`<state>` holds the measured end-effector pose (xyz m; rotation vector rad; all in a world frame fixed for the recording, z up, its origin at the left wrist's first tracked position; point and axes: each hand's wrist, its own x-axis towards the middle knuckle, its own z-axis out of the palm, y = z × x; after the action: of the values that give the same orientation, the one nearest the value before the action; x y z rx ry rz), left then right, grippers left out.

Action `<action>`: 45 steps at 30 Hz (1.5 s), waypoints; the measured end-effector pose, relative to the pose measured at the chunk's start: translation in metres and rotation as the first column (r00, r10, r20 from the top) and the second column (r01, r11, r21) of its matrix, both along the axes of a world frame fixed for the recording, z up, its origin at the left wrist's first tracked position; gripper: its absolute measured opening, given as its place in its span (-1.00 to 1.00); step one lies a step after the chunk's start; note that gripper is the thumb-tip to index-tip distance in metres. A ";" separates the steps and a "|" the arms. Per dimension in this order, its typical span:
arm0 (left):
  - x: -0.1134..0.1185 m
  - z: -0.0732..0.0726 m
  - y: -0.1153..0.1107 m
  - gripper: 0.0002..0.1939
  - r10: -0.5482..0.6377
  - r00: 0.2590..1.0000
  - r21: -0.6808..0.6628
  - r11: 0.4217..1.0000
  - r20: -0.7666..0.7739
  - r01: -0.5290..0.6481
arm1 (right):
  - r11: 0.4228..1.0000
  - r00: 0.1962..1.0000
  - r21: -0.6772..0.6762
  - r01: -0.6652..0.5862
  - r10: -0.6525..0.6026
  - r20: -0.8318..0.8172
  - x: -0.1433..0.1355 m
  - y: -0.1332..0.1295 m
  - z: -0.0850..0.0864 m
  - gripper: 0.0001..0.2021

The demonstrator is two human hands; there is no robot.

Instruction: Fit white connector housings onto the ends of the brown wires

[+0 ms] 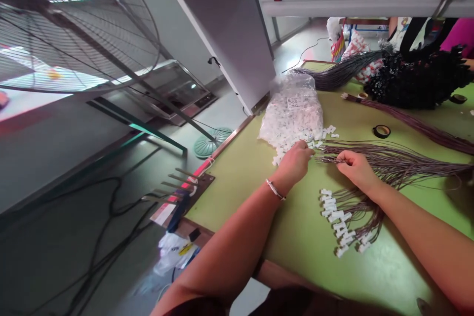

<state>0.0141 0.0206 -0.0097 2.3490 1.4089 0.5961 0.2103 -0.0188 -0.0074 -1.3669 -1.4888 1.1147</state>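
Note:
My left hand [296, 159], with a bracelet at the wrist, is over the edge of a pile of small white connectors [280, 156]. Its fingers are bent together, and whatever they hold is too small to make out. My right hand [354, 167] pinches the ends of thin brown wires [388, 160] from a long bundle lying to the right. A plastic bag [292, 106] full of white connectors lies behind my left hand. Nearer to me, a row of white connectors [335, 216] is fitted on wire ends, below my right hand.
Black tape [381, 131] lies beyond the wires. A dark red wire bundle [414, 121], grey wires [336, 75] and a black heap [414, 79] are further back. A metal-pronged rack [192, 190] sits at the table's left edge. A fan [74, 34] stands left.

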 end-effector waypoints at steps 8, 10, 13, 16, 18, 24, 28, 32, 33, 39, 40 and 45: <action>-0.005 0.007 -0.002 -0.91 0.065 0.943 0.002 0.998 0.327 -0.070 | 0.996 0.989 -0.058 0.074 -0.081 -0.126 0.000 0.004 -0.003 -0.90; -0.002 0.011 -0.009 -0.86 0.189 0.853 -0.195 0.975 0.487 -0.104 | 0.994 0.988 -0.068 0.081 -0.089 -0.128 0.000 0.004 -0.003 -0.90; 0.005 0.017 -0.019 -0.72 0.314 0.700 -0.469 0.883 0.641 0.033 | 0.996 0.990 -0.054 0.072 -0.078 -0.117 0.001 0.004 -0.002 -0.91; 0.010 0.017 -0.023 -0.65 0.401 0.602 -0.590 0.794 0.690 0.148 | 0.999 0.994 0.011 0.048 -0.047 -0.098 0.001 0.001 -0.001 -0.89; 0.011 0.014 -0.023 -0.71 0.463 0.532 -0.633 0.750 0.709 0.191 | 0.997 0.996 0.064 0.043 -0.038 -0.077 0.001 -0.001 0.001 -0.87; 0.010 0.006 -0.019 -0.76 0.590 0.292 -0.659 0.677 0.753 0.328 | 0.994 1.000 0.111 0.017 -0.018 0.016 -0.001 -0.005 0.001 -0.85; 0.009 0.008 -0.020 -0.78 0.602 0.279 -0.663 0.661 0.748 0.351 | 0.990 0.999 0.139 0.022 -0.025 0.021 -0.002 -0.005 -0.001 -0.86; 0.011 0.010 -0.022 -0.77 0.582 0.301 -0.655 0.652 0.756 0.382 | 0.987 0.999 0.160 0.021 -0.027 0.034 -0.003 -0.005 0.000 -0.87; 0.011 0.011 -0.022 -0.76 0.581 0.304 -0.655 0.648 0.755 0.389 | 0.987 0.999 0.159 0.021 -0.028 0.038 -0.003 -0.005 0.001 -0.88; 0.010 0.009 -0.022 -0.79 0.575 0.310 -0.653 0.652 0.757 0.385 | 0.991 0.999 0.136 0.019 -0.026 0.046 -0.002 -0.006 0.001 -0.89; 0.010 0.009 -0.022 -0.80 0.568 0.315 -0.649 0.656 0.760 0.384 | 0.990 0.999 0.137 0.020 -0.026 0.045 -0.002 -0.006 0.001 -0.89; 0.011 0.010 -0.024 -0.81 0.537 0.359 -0.645 0.667 0.763 0.374 | 0.986 0.999 0.165 0.023 -0.030 0.041 -0.001 -0.007 0.000 -0.89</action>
<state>0.0250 -0.0037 0.0006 0.8375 0.8671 0.9387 0.2092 -0.0257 -0.0075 -1.2996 -1.5528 0.9289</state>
